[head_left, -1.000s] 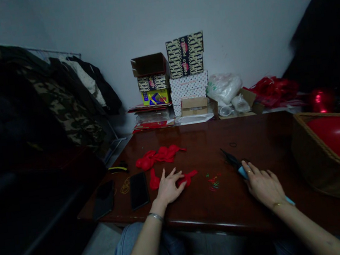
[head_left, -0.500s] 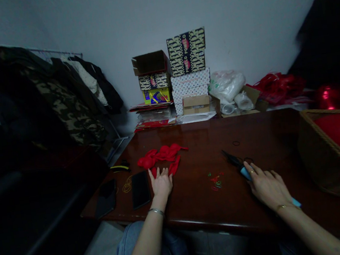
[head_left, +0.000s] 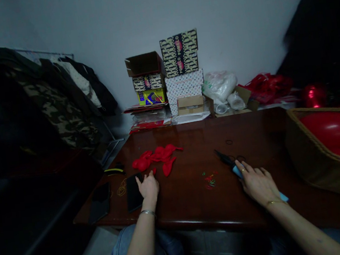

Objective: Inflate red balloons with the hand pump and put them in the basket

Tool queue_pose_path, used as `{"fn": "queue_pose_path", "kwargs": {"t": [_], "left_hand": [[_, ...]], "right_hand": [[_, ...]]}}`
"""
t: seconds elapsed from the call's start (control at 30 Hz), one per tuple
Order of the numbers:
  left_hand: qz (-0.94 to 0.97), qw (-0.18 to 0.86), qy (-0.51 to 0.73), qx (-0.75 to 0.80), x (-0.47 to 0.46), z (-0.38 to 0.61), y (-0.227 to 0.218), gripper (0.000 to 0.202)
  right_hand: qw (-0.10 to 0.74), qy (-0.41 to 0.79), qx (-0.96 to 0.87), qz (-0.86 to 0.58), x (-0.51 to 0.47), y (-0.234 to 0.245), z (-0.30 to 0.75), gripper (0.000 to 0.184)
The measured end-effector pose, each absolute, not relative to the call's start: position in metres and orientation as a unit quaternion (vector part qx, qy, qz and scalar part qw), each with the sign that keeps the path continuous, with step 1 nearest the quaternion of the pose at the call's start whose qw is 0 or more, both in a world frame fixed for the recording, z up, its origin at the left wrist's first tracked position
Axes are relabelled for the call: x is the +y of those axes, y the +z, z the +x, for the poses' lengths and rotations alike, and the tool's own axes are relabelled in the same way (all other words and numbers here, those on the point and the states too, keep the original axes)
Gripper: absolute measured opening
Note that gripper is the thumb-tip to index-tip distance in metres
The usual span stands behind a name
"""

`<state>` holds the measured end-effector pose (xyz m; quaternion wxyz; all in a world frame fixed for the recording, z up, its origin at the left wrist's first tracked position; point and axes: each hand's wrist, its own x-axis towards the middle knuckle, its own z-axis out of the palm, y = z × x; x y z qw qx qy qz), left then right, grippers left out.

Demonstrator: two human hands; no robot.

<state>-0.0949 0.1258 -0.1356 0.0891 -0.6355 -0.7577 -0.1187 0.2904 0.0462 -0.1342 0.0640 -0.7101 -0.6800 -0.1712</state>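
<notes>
My left hand [head_left: 148, 186] lies near the table's front left, beside a black phone [head_left: 133, 191]. Its fingers are curled over a red balloon [head_left: 154, 171], of which only a tip shows. Just beyond lie a single flat red balloon [head_left: 167, 167] and a pile of flat red balloons [head_left: 157, 155]. My right hand [head_left: 259, 183] rests flat, fingers stretched, on a blue tool with a black tip [head_left: 224, 159]; its blue end pokes out by my wrist. Small coloured rubber bands [head_left: 208, 179] lie between my hands on the dark wooden table [head_left: 198, 203].
A wicker basket [head_left: 302, 156] holding inflated red balloons [head_left: 333, 131] stands at the right. Stacked boxes [head_left: 179, 55], plastic bags and red wrapping line the wall. A second phone [head_left: 99, 197], yellow bands [head_left: 122, 188] and a yellow-black tool [head_left: 113, 169] lie at the left. Clothes [head_left: 48, 106] hang beyond.
My left hand drew left from the middle balloons towards the phone and its spread fingers curled. One red balloon now lies closer to the pile. My right hand stayed on the blue tool.
</notes>
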Motion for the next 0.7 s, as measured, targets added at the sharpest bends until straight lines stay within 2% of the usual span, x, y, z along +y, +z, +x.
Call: {"fn": "queue_pose_path", "kwargs": {"t": [0.13, 0.23, 0.33, 0.43, 0.57, 0.7], "left_hand": [[-0.688, 0.075, -0.232, -0.684, 0.127, -0.079, -0.119, 0.04], [-0.77, 0.006, -0.264, -0.581, 0.128, -0.054, -0.103, 0.04], [-0.84, -0.077, -0.23, -0.485, 0.133, -0.022, -0.093, 0.037], [-0.893, -0.118, -0.159, -0.404, 0.142, 0.008, -0.093, 0.033], [-0.937, -0.096, -0.085, -0.324, 0.157, 0.029, -0.098, 0.034], [-0.949, -0.041, -0.015, -0.311, 0.175, 0.032, -0.094, 0.034]], "right_hand": [[0.064, -0.171, -0.678, -0.713, 0.046, -0.135, 0.291, 0.052], [0.068, -0.174, -0.675, -0.714, 0.047, -0.137, 0.291, 0.052], [0.075, -0.174, -0.674, -0.714, 0.048, -0.138, 0.291, 0.052], [0.081, -0.165, -0.677, -0.713, 0.048, -0.137, 0.291, 0.053], [0.084, -0.148, -0.677, -0.716, 0.047, -0.134, 0.29, 0.054], [0.08, -0.139, -0.675, -0.72, 0.046, -0.129, 0.289, 0.054]]}}
